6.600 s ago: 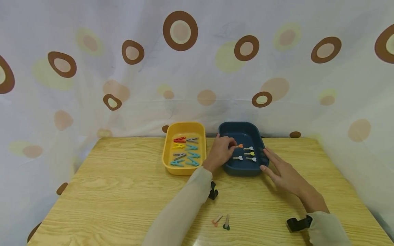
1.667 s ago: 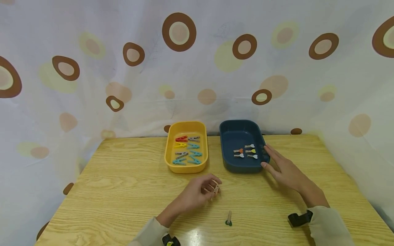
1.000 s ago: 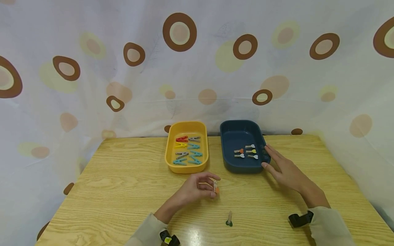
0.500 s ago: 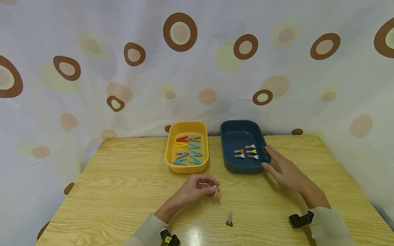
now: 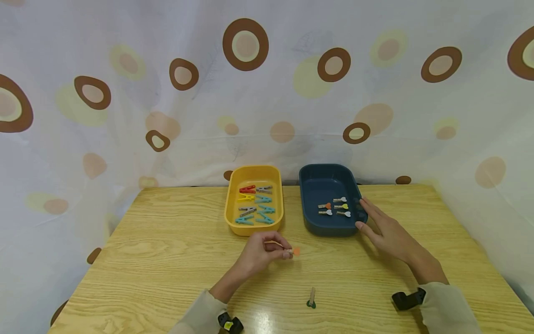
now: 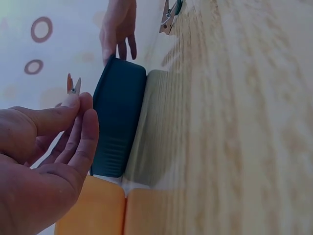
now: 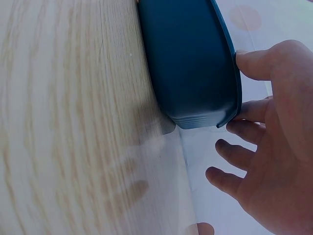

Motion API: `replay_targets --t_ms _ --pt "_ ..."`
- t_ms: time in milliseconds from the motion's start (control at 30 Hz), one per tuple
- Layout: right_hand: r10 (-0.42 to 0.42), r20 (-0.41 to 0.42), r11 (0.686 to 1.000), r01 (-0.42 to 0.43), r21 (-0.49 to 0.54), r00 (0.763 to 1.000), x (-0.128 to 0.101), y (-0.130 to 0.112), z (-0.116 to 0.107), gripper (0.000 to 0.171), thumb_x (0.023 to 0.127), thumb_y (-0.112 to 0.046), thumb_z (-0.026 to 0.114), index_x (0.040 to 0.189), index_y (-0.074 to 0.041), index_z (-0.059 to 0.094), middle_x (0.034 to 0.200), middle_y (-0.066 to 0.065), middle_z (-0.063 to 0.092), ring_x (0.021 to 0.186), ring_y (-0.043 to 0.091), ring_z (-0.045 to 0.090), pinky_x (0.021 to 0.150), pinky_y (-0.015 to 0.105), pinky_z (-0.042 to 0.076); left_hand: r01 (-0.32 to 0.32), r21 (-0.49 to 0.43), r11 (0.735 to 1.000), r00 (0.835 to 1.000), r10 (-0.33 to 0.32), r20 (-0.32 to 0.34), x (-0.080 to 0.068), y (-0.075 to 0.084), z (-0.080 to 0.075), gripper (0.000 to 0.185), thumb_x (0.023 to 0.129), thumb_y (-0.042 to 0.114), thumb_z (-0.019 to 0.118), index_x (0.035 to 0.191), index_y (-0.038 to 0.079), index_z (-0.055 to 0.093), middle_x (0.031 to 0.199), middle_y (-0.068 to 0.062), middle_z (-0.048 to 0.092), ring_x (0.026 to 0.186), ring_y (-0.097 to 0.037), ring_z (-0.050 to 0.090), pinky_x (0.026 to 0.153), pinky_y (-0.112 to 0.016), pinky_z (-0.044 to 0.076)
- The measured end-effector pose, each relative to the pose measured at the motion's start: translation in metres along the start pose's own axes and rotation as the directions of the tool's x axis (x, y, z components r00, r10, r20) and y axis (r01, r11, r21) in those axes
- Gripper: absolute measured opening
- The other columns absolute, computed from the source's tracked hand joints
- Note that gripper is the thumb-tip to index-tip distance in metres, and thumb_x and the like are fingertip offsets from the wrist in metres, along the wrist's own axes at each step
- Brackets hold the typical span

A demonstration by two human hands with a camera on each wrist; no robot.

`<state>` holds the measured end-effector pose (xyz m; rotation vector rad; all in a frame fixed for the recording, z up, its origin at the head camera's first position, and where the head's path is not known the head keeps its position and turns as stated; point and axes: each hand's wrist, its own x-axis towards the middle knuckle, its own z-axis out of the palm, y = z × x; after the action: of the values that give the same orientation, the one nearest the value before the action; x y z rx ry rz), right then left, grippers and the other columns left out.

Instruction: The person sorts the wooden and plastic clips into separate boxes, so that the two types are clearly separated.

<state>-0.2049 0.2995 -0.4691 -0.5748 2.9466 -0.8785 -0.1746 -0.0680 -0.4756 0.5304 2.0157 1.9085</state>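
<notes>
Just above the table, in front of the two trays, my left hand (image 5: 259, 253) pinches a small wooden clothespin (image 5: 295, 251) with an orange heart between thumb and fingertips. In the left wrist view, that clothespin (image 6: 74, 88) points up from the fingertips. My right hand (image 5: 390, 239) rests against the right side of the dark blue tray (image 5: 331, 230), its thumb and fingers extended along the rim. Several heart clothespins lie inside, including a yellow-heart clothespin (image 5: 342, 207) and an orange-heart clothespin (image 5: 325, 205). A green-heart clothespin (image 5: 311, 298) lies on the table near the front.
Left of the blue tray stands a yellow tray (image 5: 253, 230) with several larger plastic clothespins, such as a red clothespin (image 5: 247, 189) and a light blue clothespin (image 5: 263, 199). Behind the wooden table (image 5: 167, 260) hangs a patterned white curtain (image 5: 250, 106).
An orange-heart clothespin was laid in the blue tray; my left hand came back and picked another off the table, turning it until the heart points right. My right hand stayed at the tray.
</notes>
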Motion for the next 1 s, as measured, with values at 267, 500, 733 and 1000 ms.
replay_targets --t_ms 267,500,733,1000 --pt "-0.008 -0.004 1.000 0.008 0.000 1.000 0.000 0.000 -0.001 0.075 0.108 -0.038 0.053 0.162 0.001 0.020 0.167 0.025 0.017 0.146 0.056 0.026 0.108 0.074 0.026 -0.077 0.217 0.973 0.990 0.100 -0.096 0.001 0.008 0.001 0.005 0.093 -0.001 0.073 0.096 0.002 0.072 0.093 -0.007 0.073 0.084 -0.028 0.074 0.073 -0.031 0.061" --pt "0.001 0.013 1.000 -0.001 -0.001 1.000 0.001 0.001 0.000 0.076 0.108 -0.040 0.052 0.163 0.000 0.017 0.168 0.024 0.014 0.146 0.056 0.024 0.109 0.075 0.025 -0.122 0.396 0.910 0.978 0.179 -0.111 0.005 0.015 0.000 0.005 0.096 0.006 0.073 0.101 0.007 0.074 0.096 0.000 0.073 0.084 -0.021 0.072 0.072 -0.024 0.057" --pt "-0.004 0.024 1.000 0.004 -0.012 1.000 -0.001 0.002 -0.001 0.076 0.108 -0.040 0.051 0.163 -0.001 0.017 0.168 0.025 0.015 0.145 0.057 0.026 0.107 0.075 0.027 -0.203 0.547 0.812 0.944 0.311 -0.111 0.021 0.030 -0.001 0.008 0.097 0.006 0.071 0.103 0.010 0.076 0.100 0.000 0.073 0.087 -0.012 0.070 0.075 -0.026 0.057" --pt "0.003 0.029 1.000 -0.003 -0.028 1.000 0.001 0.002 0.000 0.076 0.108 -0.042 0.050 0.164 -0.002 0.017 0.168 0.024 0.014 0.145 0.057 0.026 0.108 0.075 0.026 -0.205 0.568 0.797 0.933 0.335 -0.134 0.046 0.044 -0.001 0.006 0.097 0.005 0.071 0.098 0.009 0.074 0.098 -0.003 0.074 0.087 -0.014 0.073 0.073 -0.022 0.058"
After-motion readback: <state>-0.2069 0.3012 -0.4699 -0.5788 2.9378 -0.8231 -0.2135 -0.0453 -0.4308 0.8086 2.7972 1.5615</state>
